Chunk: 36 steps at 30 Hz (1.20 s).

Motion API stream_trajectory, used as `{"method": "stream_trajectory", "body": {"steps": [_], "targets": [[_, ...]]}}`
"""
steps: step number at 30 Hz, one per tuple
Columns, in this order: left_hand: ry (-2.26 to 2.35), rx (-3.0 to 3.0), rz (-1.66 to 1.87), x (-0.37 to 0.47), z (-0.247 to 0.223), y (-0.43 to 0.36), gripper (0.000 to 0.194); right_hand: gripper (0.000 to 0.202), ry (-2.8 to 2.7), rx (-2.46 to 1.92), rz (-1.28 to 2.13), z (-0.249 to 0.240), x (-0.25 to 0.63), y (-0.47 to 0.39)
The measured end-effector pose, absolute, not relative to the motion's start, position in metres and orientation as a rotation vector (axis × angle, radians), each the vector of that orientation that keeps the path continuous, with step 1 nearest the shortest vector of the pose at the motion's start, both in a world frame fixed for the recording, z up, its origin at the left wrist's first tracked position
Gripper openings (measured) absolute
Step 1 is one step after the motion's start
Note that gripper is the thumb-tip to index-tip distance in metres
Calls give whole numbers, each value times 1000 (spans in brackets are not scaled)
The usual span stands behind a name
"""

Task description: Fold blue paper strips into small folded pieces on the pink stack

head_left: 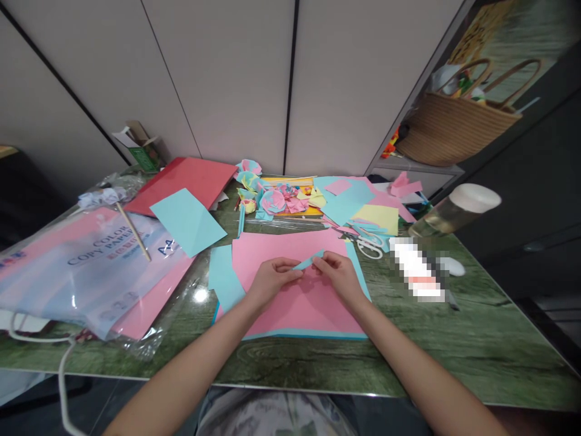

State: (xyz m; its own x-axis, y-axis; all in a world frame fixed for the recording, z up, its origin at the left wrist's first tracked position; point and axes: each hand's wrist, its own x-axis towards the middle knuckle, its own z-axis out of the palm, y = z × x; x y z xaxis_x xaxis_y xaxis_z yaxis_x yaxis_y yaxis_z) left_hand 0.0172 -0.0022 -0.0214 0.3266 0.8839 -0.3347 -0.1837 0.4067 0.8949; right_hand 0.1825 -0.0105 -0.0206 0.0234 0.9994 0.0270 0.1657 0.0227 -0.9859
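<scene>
A narrow strip of light blue paper (pixel 303 264) is stretched between my two hands. My left hand (pixel 275 278) pinches its lower left end, and my right hand (pixel 336 272) grips the upper right end. Both hands are just above a large pink sheet (pixel 272 309), which lies over light blue sheets (pixel 222 275) on the table. Beyond them rests a cluster of folded paper flowers (pixel 275 201) in pink, blue and yellow. White-handled scissors (pixel 371 246) lie to the right of the pink sheet.
At left are a clear bag of color copy paper (pixel 104 254), a red folder (pixel 181 178) and a blue sheet (pixel 188 221). Paper offcuts (pixel 349 203) lie at the back. A white-lidded bottle (pixel 442 215) and a white computer mouse (pixel 451 266) are at right, below a woven basket (pixel 454 127).
</scene>
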Motion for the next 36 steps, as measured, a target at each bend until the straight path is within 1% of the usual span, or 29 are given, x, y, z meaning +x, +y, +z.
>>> {"method": "stream_trajectory", "body": {"steps": [15,20,25,29,36], "targets": [[1007,842,875,20,-24,-3,36,30,-1291,-1345,1081,-24,181,-10],[941,820,881,21,-25,-4,37,28,-1302,-1310,1045,-25,178,-10],[911,917,916,19,-24,-3,35,28,-1333,-1324,1052,-25,175,-10],[920,923,867,20,-21,-5,37,28,-1369,-1317,1026,-24,175,-11],[1000,1163,792,22,-23,-6,30,27,-1424,-1340,1003,-22,171,-15]]}}
